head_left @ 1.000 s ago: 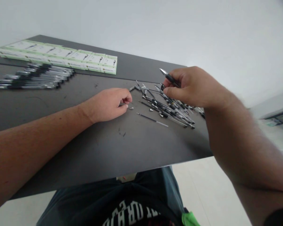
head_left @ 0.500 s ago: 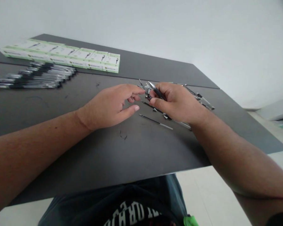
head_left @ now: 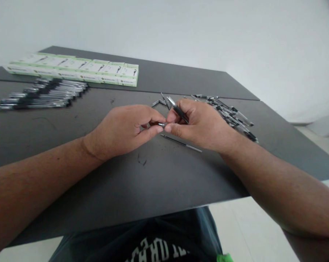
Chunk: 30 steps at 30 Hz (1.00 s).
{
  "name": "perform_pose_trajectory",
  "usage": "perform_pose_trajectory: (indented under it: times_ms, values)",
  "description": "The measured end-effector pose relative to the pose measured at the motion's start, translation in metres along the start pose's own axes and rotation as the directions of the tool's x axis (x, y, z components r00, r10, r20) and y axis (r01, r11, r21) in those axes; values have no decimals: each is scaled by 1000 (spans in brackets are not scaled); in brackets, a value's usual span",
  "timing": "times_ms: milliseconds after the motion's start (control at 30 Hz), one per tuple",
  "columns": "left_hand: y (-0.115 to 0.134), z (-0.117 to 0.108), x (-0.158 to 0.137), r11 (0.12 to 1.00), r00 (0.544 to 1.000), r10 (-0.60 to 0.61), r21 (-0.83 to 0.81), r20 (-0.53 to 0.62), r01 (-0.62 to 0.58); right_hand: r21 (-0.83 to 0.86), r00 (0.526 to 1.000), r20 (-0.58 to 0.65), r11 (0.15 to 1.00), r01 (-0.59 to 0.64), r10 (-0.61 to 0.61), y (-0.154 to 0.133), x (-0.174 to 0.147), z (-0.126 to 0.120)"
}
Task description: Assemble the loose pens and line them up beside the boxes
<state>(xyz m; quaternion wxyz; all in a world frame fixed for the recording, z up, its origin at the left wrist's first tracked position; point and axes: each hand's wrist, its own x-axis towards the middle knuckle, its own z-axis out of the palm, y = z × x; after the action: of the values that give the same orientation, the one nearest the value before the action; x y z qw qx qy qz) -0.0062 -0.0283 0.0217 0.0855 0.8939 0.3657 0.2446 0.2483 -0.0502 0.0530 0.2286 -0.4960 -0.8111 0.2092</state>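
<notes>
My right hand (head_left: 199, 123) is closed around a pen (head_left: 177, 109) with a black grip and a silver tip, which points up and to the left. Between its thumb and forefinger sits the end of a small dark, shiny pen part (head_left: 161, 124). My left hand (head_left: 128, 125) pinches the other end of that part, so the fingertips of both hands meet. What the part is exactly cannot be made out. A thin ink refill (head_left: 181, 143) lies on the table just below my right hand. Small silver pen pieces (head_left: 159, 103) lie behind the fingers.
A heap of clear and black pens (head_left: 237, 120) lies right of my right hand. Many pens (head_left: 44, 95) are lined up at the left. Behind them stands a row of green-and-white boxes (head_left: 85, 71). The dark table (head_left: 120, 193) ends close to my body.
My left hand has moved right and closed its open fingers on the small part at my right fingertips. The pen remains in my right hand, and the view has shifted slightly.
</notes>
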Motion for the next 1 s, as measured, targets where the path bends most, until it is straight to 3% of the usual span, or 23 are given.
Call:
perform_pose_trajectory:
  times_ms: [200,400,500,1000]
  values:
    - [-7,1,2,999,999,-7,-54,-47,5,6,997,14,997,78,-78,5,1,-7]
    - [-27,6,5,957,969,-212,-227,-125,181,-141,996,-50,988,61,-69,17,8,-21]
    - [-32,9,7,923,954,-264,-324,-144,207,-265,997,-52,963,48,-65,19,11,-22]
    - [-30,12,7,917,948,-276,-339,-160,210,-341,973,-32,918,204,-228,31,12,-10]
